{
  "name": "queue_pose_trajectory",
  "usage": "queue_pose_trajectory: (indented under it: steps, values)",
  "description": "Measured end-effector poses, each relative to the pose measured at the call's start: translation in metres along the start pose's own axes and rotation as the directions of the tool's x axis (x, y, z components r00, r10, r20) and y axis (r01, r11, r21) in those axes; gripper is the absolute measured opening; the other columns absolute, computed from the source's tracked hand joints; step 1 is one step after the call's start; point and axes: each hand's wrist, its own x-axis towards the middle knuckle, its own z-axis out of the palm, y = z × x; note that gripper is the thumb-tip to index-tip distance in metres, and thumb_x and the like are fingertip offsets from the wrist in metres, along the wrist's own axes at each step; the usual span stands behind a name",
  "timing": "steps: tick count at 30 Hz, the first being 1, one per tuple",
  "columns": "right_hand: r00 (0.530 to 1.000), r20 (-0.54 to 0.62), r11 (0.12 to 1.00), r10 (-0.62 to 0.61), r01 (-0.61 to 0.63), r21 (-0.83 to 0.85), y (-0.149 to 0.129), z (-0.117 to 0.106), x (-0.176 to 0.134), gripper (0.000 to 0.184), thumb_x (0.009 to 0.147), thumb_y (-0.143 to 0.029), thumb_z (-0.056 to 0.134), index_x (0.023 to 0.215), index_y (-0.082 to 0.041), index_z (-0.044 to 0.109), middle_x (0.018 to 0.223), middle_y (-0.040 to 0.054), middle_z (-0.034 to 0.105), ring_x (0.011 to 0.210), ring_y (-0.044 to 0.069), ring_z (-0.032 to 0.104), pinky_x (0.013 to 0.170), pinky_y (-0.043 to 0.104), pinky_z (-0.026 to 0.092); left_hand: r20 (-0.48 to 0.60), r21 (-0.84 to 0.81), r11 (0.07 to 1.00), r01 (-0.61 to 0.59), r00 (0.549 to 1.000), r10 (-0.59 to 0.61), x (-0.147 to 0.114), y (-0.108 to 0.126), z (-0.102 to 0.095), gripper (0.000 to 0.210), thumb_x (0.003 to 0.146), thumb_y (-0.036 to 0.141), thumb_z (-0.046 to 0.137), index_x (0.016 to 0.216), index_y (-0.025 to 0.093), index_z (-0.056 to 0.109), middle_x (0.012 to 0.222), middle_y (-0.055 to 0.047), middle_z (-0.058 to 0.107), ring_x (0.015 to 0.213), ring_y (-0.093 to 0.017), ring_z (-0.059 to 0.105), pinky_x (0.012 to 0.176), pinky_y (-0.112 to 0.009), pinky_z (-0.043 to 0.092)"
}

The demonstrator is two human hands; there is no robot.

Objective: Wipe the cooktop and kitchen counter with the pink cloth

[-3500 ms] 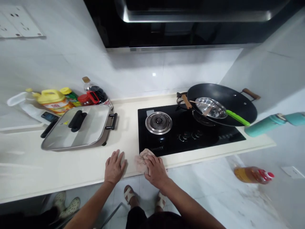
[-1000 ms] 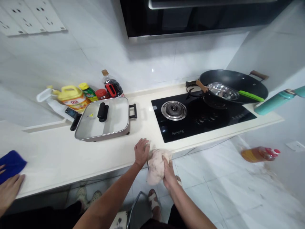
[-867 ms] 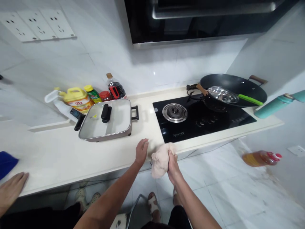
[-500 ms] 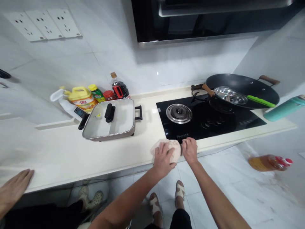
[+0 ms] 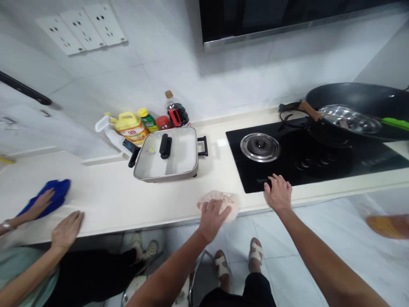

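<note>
My left hand (image 5: 213,218) presses a pale pink cloth (image 5: 228,204) onto the front edge of the counter, fingers curled over it. Part of the cloth hangs at the edge. My right hand (image 5: 278,192) rests on the front rim of the black glass gas stove (image 5: 252,179), fingers apart, with nothing in it. Behind the left hand stands a square electric pan (image 5: 179,164) under a glass lid with a black handle.
At the far left a co-worker's hand (image 5: 40,204) holds a blue cloth (image 5: 60,192) on the white counter (image 5: 105,200). Bottles, including a yellow jug (image 5: 131,128), stand behind the pan. A large wok (image 5: 338,91) sits on the stove's right. A chair (image 5: 191,283) stands below.
My view has turned left, bringing the co-worker's blue cloth into sight. My left hand and the cloth have slid left along the edge; my right hand has come away from the cloth and spread its fingers.
</note>
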Motion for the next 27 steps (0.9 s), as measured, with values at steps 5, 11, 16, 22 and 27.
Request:
queue_pose_trajectory:
  steps: [5,11,16,22,27]
  values:
    - [1.000,-0.011,0.999,-0.013,0.013,-0.034,0.000,0.003,-0.001,0.045,0.103,-0.041,0.035,0.129,-0.014,0.059,0.147,0.0169,0.056,0.144,0.032,0.038,0.120,0.056,0.024,0.044,0.148,0.988,0.034,0.998,-0.041,-0.079,-0.096,-0.023,0.041,0.090,0.029,0.066,0.130,0.040,0.067,0.140,-0.011,0.062,0.130,-0.035,0.050,0.103,-0.053,0.036]
    - [1.000,-0.003,0.999,-0.005,0.005,-0.050,-0.004,0.004,-0.001,0.045,0.102,-0.040,0.036,0.129,-0.013,0.059,0.146,0.0180,0.055,0.145,0.033,0.036,0.119,0.058,0.023,0.091,0.199,0.967,0.159,0.979,-0.180,-0.072,-0.082,-0.025,0.042,0.092,0.030,0.064,0.132,0.038,0.066,0.139,-0.013,0.062,0.128,-0.036,0.052,0.100,-0.054,0.039]
    - [1.000,-0.002,0.999,-0.005,0.005,-0.051,-0.003,0.005,-0.001,0.044,0.102,-0.039,0.037,0.130,-0.014,0.058,0.147,0.0174,0.055,0.145,0.033,0.036,0.119,0.057,0.024,0.082,0.099,0.995,0.002,0.997,-0.010,0.000,0.008,0.003,0.045,0.094,0.032,0.061,0.139,0.038,0.059,0.141,-0.012,0.060,0.127,-0.037,0.051,0.098,-0.055,0.041]
    - [1.000,-0.014,0.998,-0.027,0.026,-0.063,0.001,0.004,-0.001,0.045,0.103,-0.043,0.035,0.129,-0.015,0.059,0.148,0.0145,0.056,0.144,0.030,0.039,0.120,0.054,0.024,0.085,0.023,0.997,-0.077,0.994,0.074,0.033,0.040,0.009,0.050,0.096,0.030,0.058,0.145,0.038,0.053,0.149,-0.011,0.055,0.130,-0.034,0.050,0.099,-0.051,0.041]
    - [0.999,-0.013,0.997,-0.030,0.029,-0.065,0.000,0.004,-0.002,0.046,0.103,-0.042,0.034,0.129,-0.014,0.060,0.148,0.0149,0.055,0.145,0.031,0.038,0.120,0.055,0.025,0.163,-0.018,1.000,0.026,0.986,-0.023,-0.029,-0.040,-0.019,0.070,0.085,0.049,0.073,0.150,0.037,0.051,0.159,-0.012,0.047,0.141,-0.040,0.042,0.106,-0.055,0.037]
